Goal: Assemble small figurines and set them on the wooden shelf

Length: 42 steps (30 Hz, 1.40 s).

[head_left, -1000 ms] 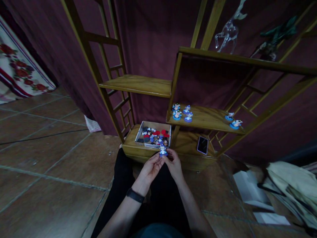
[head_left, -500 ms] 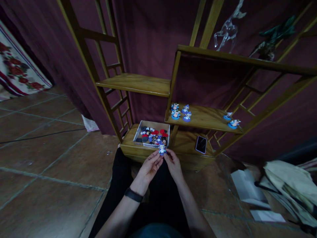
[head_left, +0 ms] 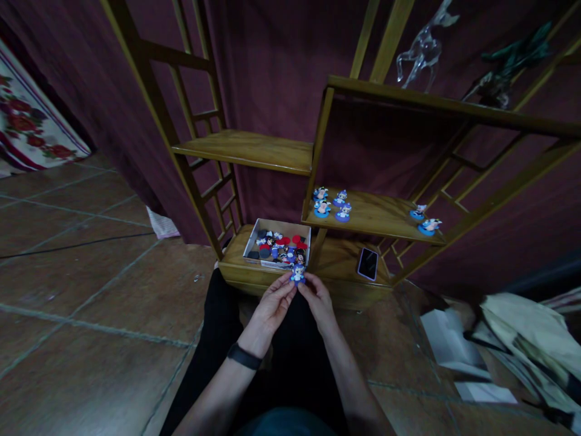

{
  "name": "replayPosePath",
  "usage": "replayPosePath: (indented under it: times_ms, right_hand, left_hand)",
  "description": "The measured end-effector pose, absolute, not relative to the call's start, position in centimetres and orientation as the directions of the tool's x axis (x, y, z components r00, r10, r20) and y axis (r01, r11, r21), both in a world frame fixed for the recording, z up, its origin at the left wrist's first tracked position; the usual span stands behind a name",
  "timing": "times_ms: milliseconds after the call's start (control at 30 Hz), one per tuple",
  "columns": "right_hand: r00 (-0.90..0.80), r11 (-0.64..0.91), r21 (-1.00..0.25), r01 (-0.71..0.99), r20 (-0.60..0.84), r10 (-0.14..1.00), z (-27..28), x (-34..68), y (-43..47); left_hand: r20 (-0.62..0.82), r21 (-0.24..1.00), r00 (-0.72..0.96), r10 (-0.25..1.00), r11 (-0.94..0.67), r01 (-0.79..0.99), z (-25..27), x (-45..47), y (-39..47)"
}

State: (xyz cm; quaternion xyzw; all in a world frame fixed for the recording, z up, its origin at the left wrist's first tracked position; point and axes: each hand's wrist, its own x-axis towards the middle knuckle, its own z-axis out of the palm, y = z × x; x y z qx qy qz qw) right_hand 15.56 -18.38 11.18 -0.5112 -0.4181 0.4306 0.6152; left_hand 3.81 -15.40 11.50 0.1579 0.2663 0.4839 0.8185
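While the fingertips of both hands met near the lower centre of the frame, a small figurine [head_left: 298, 274] stood pinched between them by its purple base. The left hand [head_left: 275, 301] gripped from the lower left, palm partly turned up, its thumb and fingers drawn close at the base; the right hand [head_left: 318, 298] came in from the lower right, thumb and forefinger closed on the opposite edge. Neither was nearer, since both touched it, with hardly any gap between their tips. Its long axis ran roughly up the frame, upright, head toward the top and base down among the fingers.

Just beyond that head, above and slightly left, lay a shallow box [head_left: 285, 229] of loose pieces; its near right corner was overlapped by the figurine, and whether they touched could not be told. Up and to the right, on the right hand's side, a shelf [head_left: 381, 212] bore two similar purple figures [head_left: 344, 212] beside two blue-based figures [head_left: 322, 209] at its left end, and another pair [head_left: 429, 226] at its right end. Beneath, right of centre, lay a phone [head_left: 367, 264].
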Motion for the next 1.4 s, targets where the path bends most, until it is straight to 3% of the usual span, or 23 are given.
replayPosePath:
  times_ms: [533,1400]
  right_hand:
    - [0.294,0.107,-0.988,-0.114,0.07,0.953,10.73,15.84,-18.38]
    - [0.298,0.056,-0.989,-0.136,0.013,0.955,10.8,15.77,-18.47]
  left_hand:
    - [-0.301,0.483,0.419,0.857,0.515,-0.708,11.4,3.89,-15.33]
    - [-0.453,0.416,0.399,0.798,0.584,-0.697,11.35,3.54,-15.62]
